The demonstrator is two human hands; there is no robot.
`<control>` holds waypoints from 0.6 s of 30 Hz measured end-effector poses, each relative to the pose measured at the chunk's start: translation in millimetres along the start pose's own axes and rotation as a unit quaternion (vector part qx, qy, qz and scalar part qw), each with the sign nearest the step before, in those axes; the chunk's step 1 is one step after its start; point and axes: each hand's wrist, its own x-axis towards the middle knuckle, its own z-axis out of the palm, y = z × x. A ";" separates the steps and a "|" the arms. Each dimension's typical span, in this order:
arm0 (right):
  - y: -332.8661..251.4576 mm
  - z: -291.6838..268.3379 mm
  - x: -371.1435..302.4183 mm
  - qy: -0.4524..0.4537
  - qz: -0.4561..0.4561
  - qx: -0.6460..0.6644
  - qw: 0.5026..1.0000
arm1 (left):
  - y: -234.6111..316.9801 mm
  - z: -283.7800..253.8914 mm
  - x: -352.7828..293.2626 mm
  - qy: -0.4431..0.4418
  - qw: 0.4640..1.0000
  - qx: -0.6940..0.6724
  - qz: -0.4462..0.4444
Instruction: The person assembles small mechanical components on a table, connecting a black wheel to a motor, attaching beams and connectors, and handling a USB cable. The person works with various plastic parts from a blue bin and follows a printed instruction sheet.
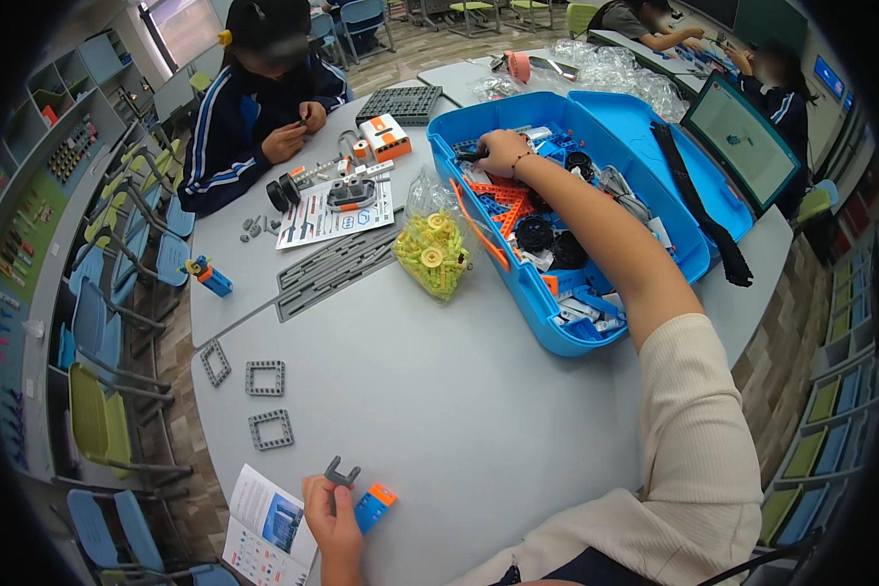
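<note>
My left hand [332,523] is closed around a grey U-shaped building piece [342,474], its two prongs pointing up. Beside its fingers is a blue block with an orange end [375,507], and an open instruction booklet [272,527] lies to its left. Across the table my right hand [504,153] reaches into the far left corner of a blue storage box [547,327]. Its fingers are bent at a small black part [467,154]; whether they grip it is hard to see. Orange, blue, white and black building parts fill the box.
Three grey square frames [266,378] lie at left, beyond the booklet. A bag of yellow-green parts [432,254], grey beams [332,269] and a printed sheet [313,220] stand between me and a person [264,117] handling parts. An open laptop [742,137] is behind the box lid.
</note>
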 end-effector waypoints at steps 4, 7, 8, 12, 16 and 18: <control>4.8 -21.9 5.1 0.057 0.020 0.131 0.990 | 0.6 -1.9 0.9 0.006 1.000 0.005 0.009; -6.6 -55.1 -2.0 0.041 0.049 0.373 0.926 | 2.1 -3.5 1.1 0.013 1.000 -0.013 0.022; -17.3 -65.0 -10.4 0.047 0.087 0.494 0.864 | 3.2 -4.3 0.7 0.010 0.999 -0.015 0.028; -60.5 -123.2 -87.7 -0.094 -0.022 0.724 0.683 | 10.3 -6.4 -4.2 0.008 0.997 -0.025 0.069; -118.2 -163.6 -173.6 -0.199 -0.096 0.720 0.658 | 19.6 -7.8 -10.4 0.005 0.991 -0.007 0.130; -147.8 -168.1 -206.9 -0.230 -0.106 0.725 0.640 | 24.7 -8.6 -13.0 0.001 0.989 -0.003 0.149</control>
